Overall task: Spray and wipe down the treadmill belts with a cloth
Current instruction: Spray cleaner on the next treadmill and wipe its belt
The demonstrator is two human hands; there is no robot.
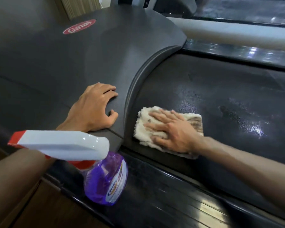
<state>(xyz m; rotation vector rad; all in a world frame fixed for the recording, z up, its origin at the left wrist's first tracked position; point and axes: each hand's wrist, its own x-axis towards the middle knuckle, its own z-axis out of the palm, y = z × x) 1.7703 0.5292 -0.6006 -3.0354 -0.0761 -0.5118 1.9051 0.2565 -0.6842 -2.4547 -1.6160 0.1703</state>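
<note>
A black treadmill belt [229, 99] runs across the right half, wet and shiny in patches. My right hand [171, 130] lies flat with spread fingers on a dirty cream cloth [145, 127], pressing it onto the belt near the motor cover's curved edge. My left hand [94, 107] rests on the grey motor cover [56, 66], fingers loosely bent, holding nothing. A spray bottle [105, 178] with purple liquid, white trigger head and red nozzle stands on the near side rail, close to the camera.
The dark near side rail [171, 195] runs along the bottom. A pale handrail bar [237, 35] crosses above the belt's far side. A second treadmill belt [247, 9] lies beyond it. Wooden floor [39, 211] shows at the lower left.
</note>
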